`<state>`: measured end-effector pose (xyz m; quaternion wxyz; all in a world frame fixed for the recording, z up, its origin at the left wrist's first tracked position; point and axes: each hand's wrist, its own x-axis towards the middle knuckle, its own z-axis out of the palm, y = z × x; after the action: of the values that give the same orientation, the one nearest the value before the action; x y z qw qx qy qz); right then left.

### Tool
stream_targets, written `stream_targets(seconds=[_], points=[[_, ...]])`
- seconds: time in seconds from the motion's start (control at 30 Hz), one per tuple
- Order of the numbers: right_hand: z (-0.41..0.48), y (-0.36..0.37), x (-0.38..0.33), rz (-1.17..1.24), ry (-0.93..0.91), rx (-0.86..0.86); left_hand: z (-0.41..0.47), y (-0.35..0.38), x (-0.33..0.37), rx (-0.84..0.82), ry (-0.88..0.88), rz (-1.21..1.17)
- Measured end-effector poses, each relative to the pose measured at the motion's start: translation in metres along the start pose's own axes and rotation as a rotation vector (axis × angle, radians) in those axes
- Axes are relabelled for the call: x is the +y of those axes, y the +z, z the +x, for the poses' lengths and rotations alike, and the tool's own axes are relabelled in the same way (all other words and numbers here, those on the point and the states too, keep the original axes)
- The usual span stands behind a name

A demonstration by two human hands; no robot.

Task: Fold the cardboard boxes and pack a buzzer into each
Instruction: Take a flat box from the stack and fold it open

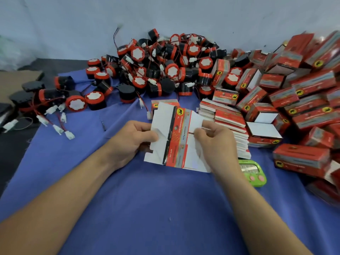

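Your left hand [132, 142] and right hand [215, 142] hold one flat, unfolded cardboard box [179, 137] between them, lifted a little above the blue cloth [147, 208]. Your left hand grips the white left panel, with the thumb lying across its face and the fingers curled behind. Your right hand pinches the white right panel near its upper edge, with the fingers bent in close. The red printed strip of the box runs down the middle, in the gap between your two hands, and its notched flaps stick out past your left thumb.

Beyond both hands lies the heap of red-and-black buzzers [156, 67], their wires tangled among them. More buzzers trail off beyond and to the outside of your left hand, and their white connectors [58, 126] lie on the cloth there. Just beyond your right hand sits a stack of flat boxes [230, 116]. Further out on that side is a pile of folded boxes [298, 100]. A green timer [253, 173] lies on the cloth just beside your right wrist, on its outer side.
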<state>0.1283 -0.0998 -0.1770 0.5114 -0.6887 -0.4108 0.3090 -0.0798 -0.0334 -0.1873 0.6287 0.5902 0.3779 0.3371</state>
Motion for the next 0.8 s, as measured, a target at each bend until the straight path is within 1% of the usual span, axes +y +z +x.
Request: stream_targets(seconds=[0.1,0.13,0.2,0.23,0.3,0.37,0.53,0.6,0.7,0.8], points=[[-0.015,0.005,-0.002,-0.349,-0.315,0.209,0.001,0.0,0.001,0.036,-0.028,-0.112],[-0.021,0.009,-0.005,-0.404,-0.425,0.22,0.001,0.001,0.001,0.041,-0.036,-0.141],[-0.029,0.018,-0.006,-0.419,-0.567,0.117,-0.002,0.003,0.002,0.007,-0.051,-0.167],[-0.033,0.023,-0.007,-0.395,-0.581,0.03,-0.003,0.004,0.002,-0.001,-0.054,-0.18],[-0.037,0.028,-0.008,-0.368,-0.589,-0.126,-0.003,0.002,0.002,0.033,-0.076,-0.262],[-0.039,0.029,-0.009,-0.381,-0.64,-0.203,-0.003,-0.003,0.002,0.069,-0.085,-0.339],[-0.037,0.028,-0.009,-0.378,-0.754,-0.304,-0.006,-0.006,0.003,-0.049,0.04,-0.18],[-0.037,0.028,-0.01,-0.37,-0.781,-0.334,-0.006,-0.004,0.001,-0.044,0.075,-0.122],[-0.039,0.026,-0.014,-0.295,-0.735,-0.318,-0.005,0.001,0.002,0.043,0.099,-0.122],[-0.038,0.02,-0.016,-0.175,-0.639,-0.294,-0.003,0.008,0.001,0.201,0.163,0.004]])
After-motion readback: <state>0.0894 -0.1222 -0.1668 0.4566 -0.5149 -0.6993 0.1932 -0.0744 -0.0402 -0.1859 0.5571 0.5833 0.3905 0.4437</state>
